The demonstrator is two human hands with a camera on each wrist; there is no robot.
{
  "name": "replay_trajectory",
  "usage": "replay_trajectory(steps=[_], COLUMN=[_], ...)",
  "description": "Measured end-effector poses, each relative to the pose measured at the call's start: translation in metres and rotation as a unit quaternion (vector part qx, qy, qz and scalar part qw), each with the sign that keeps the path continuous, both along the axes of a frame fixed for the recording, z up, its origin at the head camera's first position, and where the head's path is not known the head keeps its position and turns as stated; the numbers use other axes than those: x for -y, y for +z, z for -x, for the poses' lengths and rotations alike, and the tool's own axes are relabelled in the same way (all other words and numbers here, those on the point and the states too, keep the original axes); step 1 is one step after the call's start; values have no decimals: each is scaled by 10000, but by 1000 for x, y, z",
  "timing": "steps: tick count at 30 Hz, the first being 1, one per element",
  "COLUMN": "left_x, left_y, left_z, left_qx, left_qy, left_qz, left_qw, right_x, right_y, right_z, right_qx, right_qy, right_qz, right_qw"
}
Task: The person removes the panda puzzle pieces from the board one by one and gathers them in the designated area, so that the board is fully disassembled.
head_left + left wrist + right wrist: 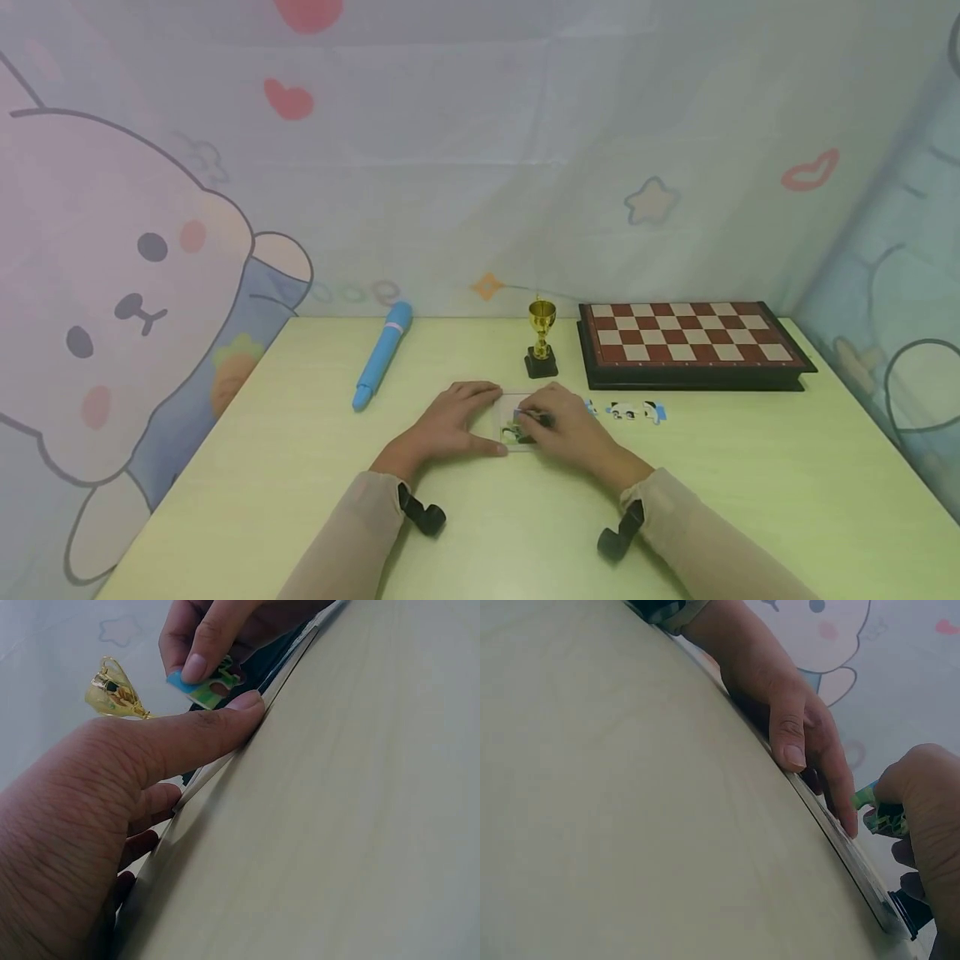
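The left hand (450,421) lay flat with straight fingers, its thumb pressing the near edge of the puzzle tray (225,761) at the table's (750,492) middle. Above the tray, the right hand (570,429) pinched a puzzle piece (206,686); loose pieces (633,411) lay beside the chessboard (690,337).

A small flat puzzle tray (514,421) lies on the table, near the middle, just in front of the two hands. It is thin, with a pale rim, and it lies flat. Some of the picture inside is dark and green. The left hand (448,427) rests on the tray's left side, with its thumb pressed along the near edge. The right hand (567,429) pinches one puzzle piece (204,685) just above the tray. The piece is blue and green and a bit tilted.
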State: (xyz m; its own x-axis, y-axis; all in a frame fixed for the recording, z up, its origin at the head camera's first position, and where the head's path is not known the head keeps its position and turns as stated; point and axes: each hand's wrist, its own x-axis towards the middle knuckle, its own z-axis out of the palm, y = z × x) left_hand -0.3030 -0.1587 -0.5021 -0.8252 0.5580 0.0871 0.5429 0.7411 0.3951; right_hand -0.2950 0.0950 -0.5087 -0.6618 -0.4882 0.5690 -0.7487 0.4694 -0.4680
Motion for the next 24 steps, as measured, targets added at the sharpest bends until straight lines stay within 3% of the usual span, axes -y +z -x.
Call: replay_trajectory(steps=[7,16,24], left_x=[-1,-1,0], left_y=[1,-1,-2], left_z=[-1,1,2], left_qx=[29,6,8], left_qy=[32,49,20], left_qz=[-7,-13,61], left_qw=[10000,10000,10000], right_x=[-24,-77,-108], right_y=[2,-1,-4], right_z=[-2,-4,-13], right_qx=[-43,660,187], right_qy=[-20,-352,-127], right_qz=[0,-120,-128], right_qw=[10000,9971,9997])
